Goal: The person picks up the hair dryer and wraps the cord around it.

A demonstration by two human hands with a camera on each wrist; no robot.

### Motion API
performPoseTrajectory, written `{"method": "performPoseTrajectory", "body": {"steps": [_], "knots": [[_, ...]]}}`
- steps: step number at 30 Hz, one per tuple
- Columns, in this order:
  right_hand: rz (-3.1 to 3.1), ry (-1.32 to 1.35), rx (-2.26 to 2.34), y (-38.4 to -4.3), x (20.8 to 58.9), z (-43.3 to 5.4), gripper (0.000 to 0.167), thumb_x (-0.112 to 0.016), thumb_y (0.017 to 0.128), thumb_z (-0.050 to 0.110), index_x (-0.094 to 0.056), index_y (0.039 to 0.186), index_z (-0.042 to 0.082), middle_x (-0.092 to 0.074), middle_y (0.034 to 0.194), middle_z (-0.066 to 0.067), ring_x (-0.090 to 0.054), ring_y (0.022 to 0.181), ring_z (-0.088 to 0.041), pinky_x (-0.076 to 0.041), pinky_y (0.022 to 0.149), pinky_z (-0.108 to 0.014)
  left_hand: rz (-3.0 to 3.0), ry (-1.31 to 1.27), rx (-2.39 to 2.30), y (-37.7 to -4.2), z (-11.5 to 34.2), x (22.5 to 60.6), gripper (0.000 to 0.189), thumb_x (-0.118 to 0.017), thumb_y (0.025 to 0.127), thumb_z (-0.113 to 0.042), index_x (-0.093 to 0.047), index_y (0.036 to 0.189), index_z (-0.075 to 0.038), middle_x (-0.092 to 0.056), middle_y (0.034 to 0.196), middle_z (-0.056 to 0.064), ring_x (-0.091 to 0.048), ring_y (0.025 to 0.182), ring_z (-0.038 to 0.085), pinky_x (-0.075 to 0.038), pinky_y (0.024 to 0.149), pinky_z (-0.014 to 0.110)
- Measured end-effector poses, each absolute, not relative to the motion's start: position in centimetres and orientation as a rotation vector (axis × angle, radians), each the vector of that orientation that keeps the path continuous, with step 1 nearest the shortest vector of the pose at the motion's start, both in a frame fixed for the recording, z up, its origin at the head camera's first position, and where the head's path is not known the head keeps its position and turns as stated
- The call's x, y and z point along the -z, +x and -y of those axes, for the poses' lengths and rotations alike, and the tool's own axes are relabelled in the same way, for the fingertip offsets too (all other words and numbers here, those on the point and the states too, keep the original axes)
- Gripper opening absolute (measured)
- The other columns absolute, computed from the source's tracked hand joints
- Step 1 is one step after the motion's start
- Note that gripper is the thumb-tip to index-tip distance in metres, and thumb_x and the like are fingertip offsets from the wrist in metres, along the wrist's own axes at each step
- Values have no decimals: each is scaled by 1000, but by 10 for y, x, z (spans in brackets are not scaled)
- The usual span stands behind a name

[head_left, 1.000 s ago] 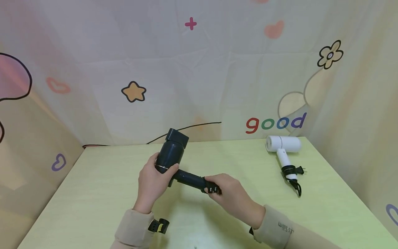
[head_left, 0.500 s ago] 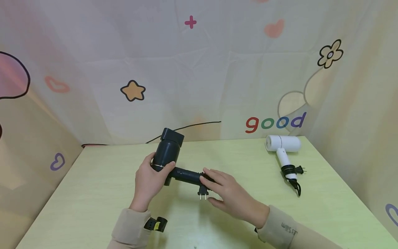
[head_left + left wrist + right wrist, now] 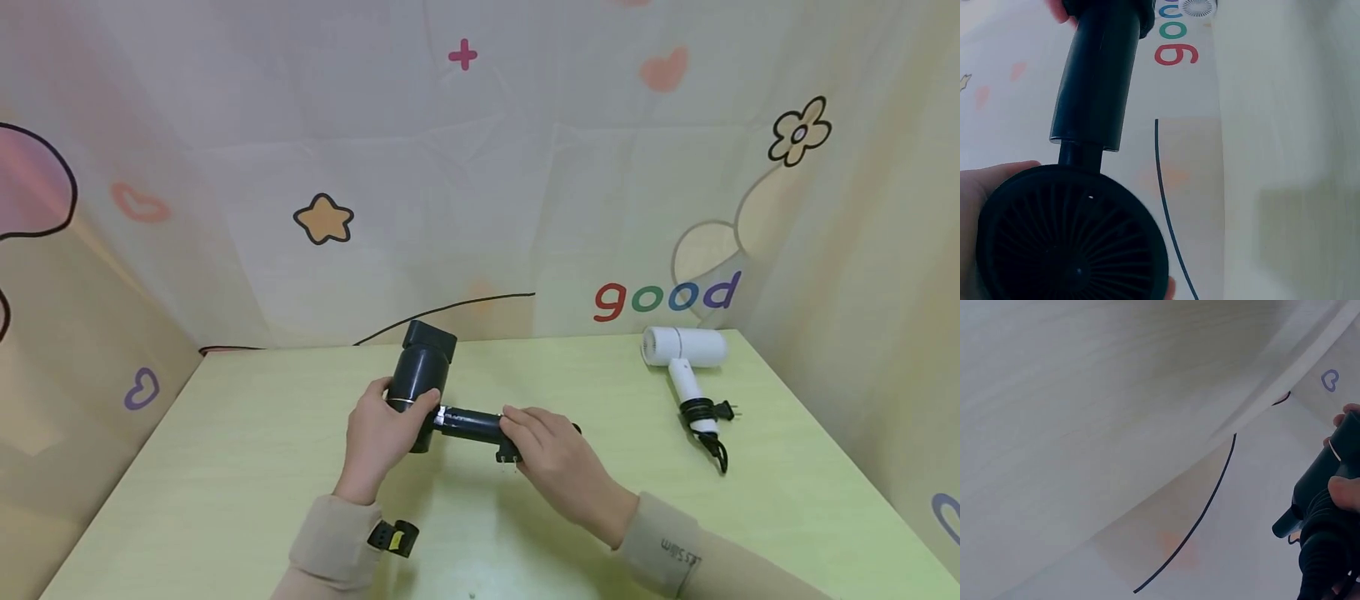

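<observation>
A black hair dryer (image 3: 420, 375) is held up over the table, its flat nozzle (image 3: 431, 337) tilted toward the backdrop. My left hand (image 3: 382, 437) grips the barrel near its rear, thumb across the front. My right hand (image 3: 558, 458) is wrapped round the end of the handle (image 3: 471, 424), where a two-pin plug (image 3: 507, 452) hangs below the fingers. In the left wrist view the round intake grille (image 3: 1072, 244) faces the camera, and a narrower neck (image 3: 1080, 156) joins it to the handle. The right wrist view catches the wound cord (image 3: 1329, 531) under a thumb.
On the right of the pale green table (image 3: 225, 467) lies a white hair dryer (image 3: 701, 347), its black cord (image 3: 699, 410) wound round the handle and the plug pointing right. A printed cloth backdrop (image 3: 420, 167) encloses the table's back and sides.
My right hand loosened from the handle end, fingers spread, then took hold of it again. A shiny band now shows where handle meets barrel. The dryer has shifted slightly right.
</observation>
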State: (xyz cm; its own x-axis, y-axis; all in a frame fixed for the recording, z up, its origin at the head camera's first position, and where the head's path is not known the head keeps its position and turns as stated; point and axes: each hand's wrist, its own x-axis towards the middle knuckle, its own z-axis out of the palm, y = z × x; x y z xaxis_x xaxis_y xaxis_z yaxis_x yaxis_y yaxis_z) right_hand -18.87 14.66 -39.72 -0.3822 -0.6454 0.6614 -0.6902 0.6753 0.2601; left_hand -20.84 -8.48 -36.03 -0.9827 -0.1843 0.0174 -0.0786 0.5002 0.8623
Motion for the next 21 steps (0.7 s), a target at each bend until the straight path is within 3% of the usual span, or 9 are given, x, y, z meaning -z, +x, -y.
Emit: {"method": "performPoseTrajectory", "body": {"steps": [3, 8, 11, 17, 21], "knots": [[2096, 1034, -89, -190, 398, -150, 53, -87, 63, 13, -65, 109, 1, -69, 111, -12, -66, 97, -23, -53, 84, -33, 2665, 233, 1494, -209, 83, 360, 80, -65, 81, -50, -40, 137, 2, -59, 115, 24, -65, 85, 29, -55, 63, 36], [2132, 1015, -275, -189, 400, -161, 56, -87, 62, 9, -63, 111, -2, -68, 110, -14, -65, 96, -24, -54, 82, -33, 2701, 197, 1545, -208, 81, 356, 94, -57, 80, -68, -35, 143, -1, -49, 135, 25, -57, 114, 35, -50, 87, 47], [2199, 972, -469, -186, 401, -169, 55, -85, 65, 7, -60, 113, -3, -67, 108, -14, -64, 95, -23, -55, 79, -32, 2664, 123, 1632, -209, 77, 356, 91, -53, 81, -69, -36, 144, -5, -44, 141, 22, -50, 124, 35, -44, 97, 50], [2486, 687, -1034, -176, 396, -182, 48, -78, 76, 13, -58, 118, 4, -68, 101, -11, -63, 82, -16, -54, 68, -27, 2564, -48, 1748, -210, 67, 356, 70, -56, 88, -56, -41, 142, -15, -51, 137, 13, -55, 116, 30, -47, 93, 48], [2628, 367, -1406, -174, 390, -193, 48, -76, 80, 23, -56, 120, 6, -69, 99, -13, -61, 77, -14, -49, 64, -23, 2594, -123, 1743, -209, 64, 358, 70, -58, 86, -58, -42, 142, -18, -54, 135, 10, -59, 109, 28, -50, 86, 44]]}}
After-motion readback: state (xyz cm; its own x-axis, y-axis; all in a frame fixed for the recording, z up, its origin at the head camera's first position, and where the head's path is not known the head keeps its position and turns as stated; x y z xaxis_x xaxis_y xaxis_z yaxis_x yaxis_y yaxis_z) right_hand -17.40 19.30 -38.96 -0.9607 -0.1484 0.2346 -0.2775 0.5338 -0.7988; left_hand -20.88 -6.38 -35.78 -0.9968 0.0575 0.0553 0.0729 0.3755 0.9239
